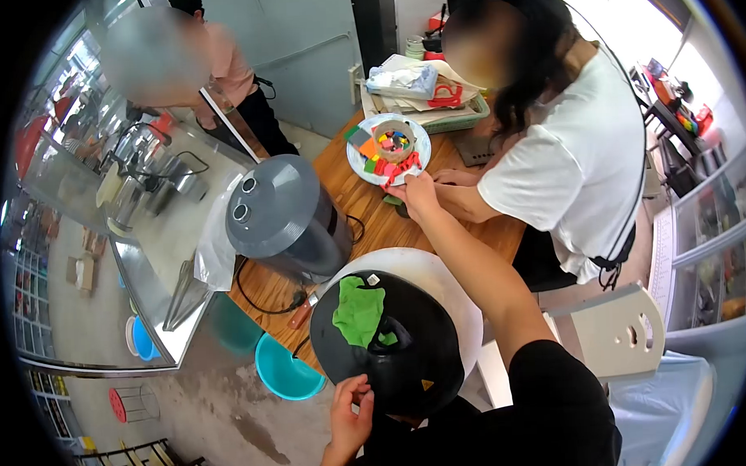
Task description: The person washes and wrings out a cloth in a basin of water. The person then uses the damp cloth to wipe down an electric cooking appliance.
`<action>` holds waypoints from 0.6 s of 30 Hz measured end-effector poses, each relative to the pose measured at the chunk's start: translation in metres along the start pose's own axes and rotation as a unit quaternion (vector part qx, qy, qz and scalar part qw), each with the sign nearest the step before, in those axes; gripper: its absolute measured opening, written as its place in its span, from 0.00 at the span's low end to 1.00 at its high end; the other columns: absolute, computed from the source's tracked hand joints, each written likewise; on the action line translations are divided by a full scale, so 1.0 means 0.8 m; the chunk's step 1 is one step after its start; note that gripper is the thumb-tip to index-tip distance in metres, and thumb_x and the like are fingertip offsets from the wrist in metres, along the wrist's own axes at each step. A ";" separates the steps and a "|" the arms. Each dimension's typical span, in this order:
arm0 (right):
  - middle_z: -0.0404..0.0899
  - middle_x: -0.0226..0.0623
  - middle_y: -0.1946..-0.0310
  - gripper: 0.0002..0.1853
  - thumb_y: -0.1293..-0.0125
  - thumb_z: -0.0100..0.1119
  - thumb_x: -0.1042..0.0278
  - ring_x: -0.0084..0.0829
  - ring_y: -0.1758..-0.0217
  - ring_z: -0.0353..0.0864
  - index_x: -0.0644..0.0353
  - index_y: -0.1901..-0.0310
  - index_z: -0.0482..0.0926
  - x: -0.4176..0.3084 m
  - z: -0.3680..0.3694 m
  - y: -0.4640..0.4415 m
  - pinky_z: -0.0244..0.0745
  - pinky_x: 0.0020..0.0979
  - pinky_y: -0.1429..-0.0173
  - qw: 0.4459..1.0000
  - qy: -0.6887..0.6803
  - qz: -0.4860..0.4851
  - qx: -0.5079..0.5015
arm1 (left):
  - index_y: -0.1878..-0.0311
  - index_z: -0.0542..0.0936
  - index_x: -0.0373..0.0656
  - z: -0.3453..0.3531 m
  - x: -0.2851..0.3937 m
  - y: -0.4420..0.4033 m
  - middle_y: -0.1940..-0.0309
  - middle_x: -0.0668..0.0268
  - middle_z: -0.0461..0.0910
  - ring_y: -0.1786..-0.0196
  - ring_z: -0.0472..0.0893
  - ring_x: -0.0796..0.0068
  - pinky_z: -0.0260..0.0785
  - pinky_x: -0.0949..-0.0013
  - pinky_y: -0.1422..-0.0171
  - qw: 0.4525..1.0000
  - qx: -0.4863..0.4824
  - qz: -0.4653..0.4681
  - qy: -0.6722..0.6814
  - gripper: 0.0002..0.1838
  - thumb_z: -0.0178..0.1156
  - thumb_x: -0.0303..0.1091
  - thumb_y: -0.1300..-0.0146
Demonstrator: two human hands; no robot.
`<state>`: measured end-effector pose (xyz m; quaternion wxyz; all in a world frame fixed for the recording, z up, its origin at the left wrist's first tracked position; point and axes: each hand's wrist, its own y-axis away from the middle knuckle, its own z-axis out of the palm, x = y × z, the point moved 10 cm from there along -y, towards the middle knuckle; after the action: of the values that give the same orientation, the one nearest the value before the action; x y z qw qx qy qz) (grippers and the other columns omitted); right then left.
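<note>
Toward your worktop's (381, 233) far edge, your right hand (418, 194) grips the plate (420, 139) by its near rim, 1 bowl (395, 158) and loose pieces (360, 139) on it. Behind it sits the basket (476, 114) under papers. The lidded bin (286, 215) stands along the left edge; the basin (289, 371) lies below the near-left corner.

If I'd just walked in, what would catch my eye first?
Probably the pale plate of bright little pieces at the upper centre, with the right hand at its near rim. Next, a crumpled green piece on the black round cover below, and the big grey container left of centre.
</note>
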<state>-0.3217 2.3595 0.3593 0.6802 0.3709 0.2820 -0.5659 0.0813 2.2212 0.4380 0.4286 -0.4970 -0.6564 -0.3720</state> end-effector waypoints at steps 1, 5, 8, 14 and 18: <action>0.76 0.47 0.58 0.16 0.38 0.35 0.81 0.40 0.62 0.80 0.65 0.49 0.65 0.006 0.000 -0.021 0.81 0.35 0.59 1.000 -0.021 0.009 0.008 | 0.51 0.74 0.36 0.004 0.006 0.001 0.55 0.57 0.72 0.60 0.78 0.71 0.71 0.74 0.59 1.000 -0.003 0.000 -0.031 0.16 0.56 0.19 0.44; 0.75 0.47 0.57 0.16 0.39 0.35 0.81 0.41 0.62 0.80 0.64 0.49 0.66 0.022 -0.017 -0.107 0.81 0.36 0.61 0.996 -0.050 -0.004 0.072 | 0.51 0.74 0.37 0.011 0.003 0.005 0.55 0.56 0.72 0.61 0.78 0.68 0.72 0.73 0.61 0.997 -0.003 0.011 -0.070 0.16 0.56 0.20 0.44; 0.75 0.46 0.56 0.18 0.41 0.35 0.83 0.41 0.61 0.80 0.65 0.50 0.67 0.004 -0.062 -0.160 0.81 0.38 0.66 0.977 -0.087 -0.082 0.175 | 0.52 0.74 0.35 0.014 -0.002 0.004 0.58 0.57 0.72 0.62 0.77 0.69 0.71 0.73 0.61 0.997 0.009 0.002 -0.081 0.16 0.57 0.17 0.46; 0.70 0.51 0.51 0.22 0.46 0.40 0.88 0.40 0.63 0.79 0.72 0.47 0.64 -0.046 -0.169 -0.208 0.83 0.36 0.69 0.902 -0.083 -0.152 0.395 | 0.50 0.76 0.39 0.009 -0.018 -0.001 0.56 0.55 0.73 0.61 0.74 0.63 0.68 0.68 0.55 0.995 0.023 -0.018 -0.095 0.13 0.55 0.25 0.39; 0.65 0.57 0.47 0.22 0.45 0.43 0.88 0.43 0.60 0.79 0.80 0.47 0.60 -0.088 -0.205 -0.210 0.85 0.38 0.67 0.877 -0.067 -0.160 0.447 | 0.51 0.76 0.39 0.011 -0.029 -0.006 0.57 0.55 0.74 0.61 0.75 0.63 0.68 0.69 0.56 0.992 0.018 -0.043 -0.116 0.12 0.55 0.25 0.40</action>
<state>-0.4945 2.5202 0.2920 0.3591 0.5465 0.0078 -0.7565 0.0783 2.2209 0.4130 0.3419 -0.5009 -0.7287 -0.3181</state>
